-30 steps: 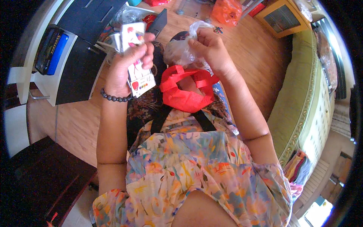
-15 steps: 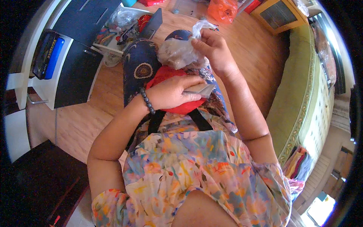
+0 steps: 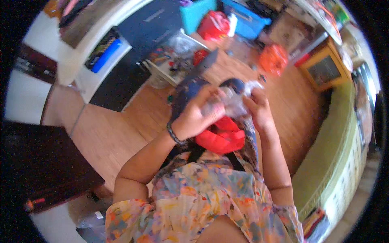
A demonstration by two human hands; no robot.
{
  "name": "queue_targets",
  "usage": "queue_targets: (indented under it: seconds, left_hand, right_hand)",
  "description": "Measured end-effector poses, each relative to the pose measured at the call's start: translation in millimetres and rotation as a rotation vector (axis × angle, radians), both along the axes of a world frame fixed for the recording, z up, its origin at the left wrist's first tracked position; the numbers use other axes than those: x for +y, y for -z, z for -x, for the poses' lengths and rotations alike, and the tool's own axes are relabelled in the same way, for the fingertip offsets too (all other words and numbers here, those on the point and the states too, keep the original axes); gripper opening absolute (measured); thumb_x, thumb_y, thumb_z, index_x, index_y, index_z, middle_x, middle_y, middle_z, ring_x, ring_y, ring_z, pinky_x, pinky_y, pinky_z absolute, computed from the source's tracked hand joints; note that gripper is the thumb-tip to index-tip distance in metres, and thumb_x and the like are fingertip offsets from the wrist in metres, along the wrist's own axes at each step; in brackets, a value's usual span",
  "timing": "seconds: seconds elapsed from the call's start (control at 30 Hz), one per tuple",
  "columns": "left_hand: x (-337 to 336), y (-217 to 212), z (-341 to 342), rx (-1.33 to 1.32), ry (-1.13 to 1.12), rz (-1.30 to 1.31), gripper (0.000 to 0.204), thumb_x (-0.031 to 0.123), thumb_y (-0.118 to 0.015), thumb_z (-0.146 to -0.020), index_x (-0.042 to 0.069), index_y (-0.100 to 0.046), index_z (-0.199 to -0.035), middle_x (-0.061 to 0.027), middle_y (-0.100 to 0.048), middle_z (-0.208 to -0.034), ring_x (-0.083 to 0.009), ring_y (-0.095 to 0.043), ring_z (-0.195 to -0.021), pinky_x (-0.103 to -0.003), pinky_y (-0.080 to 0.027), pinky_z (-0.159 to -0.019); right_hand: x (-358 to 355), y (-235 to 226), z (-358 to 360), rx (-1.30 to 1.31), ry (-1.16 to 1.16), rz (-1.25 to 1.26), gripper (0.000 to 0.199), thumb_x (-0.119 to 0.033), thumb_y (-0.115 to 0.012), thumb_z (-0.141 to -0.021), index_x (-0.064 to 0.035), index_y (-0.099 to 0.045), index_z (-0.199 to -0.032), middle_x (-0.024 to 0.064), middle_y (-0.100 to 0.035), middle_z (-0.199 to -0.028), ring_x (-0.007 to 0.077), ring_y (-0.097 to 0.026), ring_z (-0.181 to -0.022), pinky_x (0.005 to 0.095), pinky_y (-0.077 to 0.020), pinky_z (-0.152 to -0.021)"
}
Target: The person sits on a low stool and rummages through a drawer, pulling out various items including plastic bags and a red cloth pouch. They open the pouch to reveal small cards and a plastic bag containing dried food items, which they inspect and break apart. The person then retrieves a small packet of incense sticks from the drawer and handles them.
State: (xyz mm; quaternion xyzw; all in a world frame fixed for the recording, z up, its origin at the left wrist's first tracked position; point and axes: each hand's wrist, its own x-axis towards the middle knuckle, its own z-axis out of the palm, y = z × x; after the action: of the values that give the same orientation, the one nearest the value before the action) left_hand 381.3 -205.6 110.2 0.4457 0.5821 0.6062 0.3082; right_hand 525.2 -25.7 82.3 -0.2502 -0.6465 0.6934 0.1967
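From my end, the big change is the L hand (image 3: 196, 116): half a sec ago it was down at the soft red cloth bag w/ loop handles (image 3: 221, 141), and now it's up at the thin, clear, crinkly plastic bag (image 3: 235, 107). So both hands are at the plastic bag now, and the red one just sits on the lap. The R hand (image 3: 259, 108) has its thumb and fingers pinched on the plastic bag's whitish top. The L fingers bend round its other side, but it's blurry, so I can't tell if they grip it or only touch. The plastic bag is up just past the red bag. The white picture cards don't show anymore, and I can't see down into the red bag to check.

Other holders: a white drawer w/ a dark front (image 3: 160, 73) is pulled out, full of mixed-up bits, incl. crumpled clear plastic (image 3: 178, 42). Past it are a teal plastic bin (image 3: 193, 18) and a blue plastic bin (image 3: 249, 24), w/ a shiny red plastic bag (image 3: 214, 25) by them. An orange plastic bag (image 3: 273, 59) is on the floor; can't tell what's in it.
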Motion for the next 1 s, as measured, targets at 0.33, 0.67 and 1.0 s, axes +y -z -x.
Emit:
queue_targets:
  seconds: [0.33, 0.67, 1.0]
  left_hand:
    - [-94.5, -170.0, 235.4, 1.361, -0.908, 0.314, 0.056, 0.034, -0.069, -0.078, 0.001, -0.047, -0.118, -0.0231, -0.057, -0.112, -0.0360, -0.055, -0.105, -0.040, -0.043, -0.091]
    - [-126.9, -155.6, 282.1, 1.763, -1.011, 0.654, 0.067, 0.060, -0.060, -0.076, 0.010, -0.057, -0.121, -0.0104, -0.054, -0.116, -0.0298, -0.050, -0.108, -0.044, -0.039, -0.090]
    - [-135.8, -163.2, 265.9, 1.770, -1.002, 0.499, 0.073, 0.059, -0.069, -0.068, 0.013, -0.056, -0.122, -0.0101, -0.055, -0.120, -0.0308, -0.050, -0.112, -0.045, -0.039, -0.092]
  right_hand:
    - [-0.6, 15.5, 8.5, 0.008, 0.036, -0.003, 0.013, -0.009, -0.059, -0.087, -0.0027, -0.061, -0.098, -0.0007, -0.059, -0.076, 0.0075, -0.051, -0.064, 0.0224, -0.0394, -0.054]
    - [-20.7, -12.6, 14.2, 0.031, 0.025, 0.083, 0.016, -0.008, -0.055, -0.089, -0.0001, -0.058, -0.103, 0.0013, -0.060, -0.084, 0.0085, -0.054, -0.070, 0.0230, -0.0425, -0.061]
    - [-22.1, -5.5, 12.3, 0.071, -0.018, 0.057, 0.020, -0.003, -0.055, -0.088, -0.0007, -0.059, -0.107, 0.0019, -0.061, -0.088, 0.0099, -0.055, -0.079, 0.0249, -0.0444, -0.068]
